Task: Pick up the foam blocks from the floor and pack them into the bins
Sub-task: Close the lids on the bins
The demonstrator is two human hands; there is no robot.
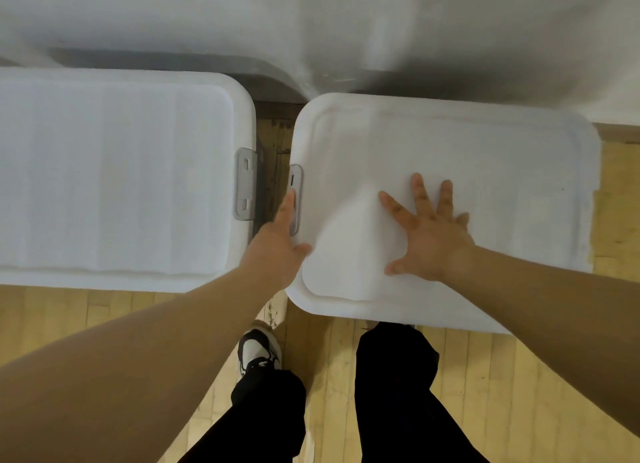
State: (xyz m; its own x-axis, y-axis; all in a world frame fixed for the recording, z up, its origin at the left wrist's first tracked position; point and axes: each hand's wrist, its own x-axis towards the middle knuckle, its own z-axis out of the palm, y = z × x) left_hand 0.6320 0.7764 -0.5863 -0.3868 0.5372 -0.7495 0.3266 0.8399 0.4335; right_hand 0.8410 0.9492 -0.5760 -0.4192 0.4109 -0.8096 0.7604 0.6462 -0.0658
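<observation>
Head view | right hand [429, 235] flat, fingers spread on lid [485, 157] | left hand [282, 240] fingers straight against latch [297, 175]

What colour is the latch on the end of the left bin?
The latch is grey; the head view shows it best.

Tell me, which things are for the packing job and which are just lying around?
For the job: right bin's lid, its gray latch, left bin, left hand touching the latch, right hand flat on the lid.
Just there: wooden floor, shoe, black trousers.
</observation>
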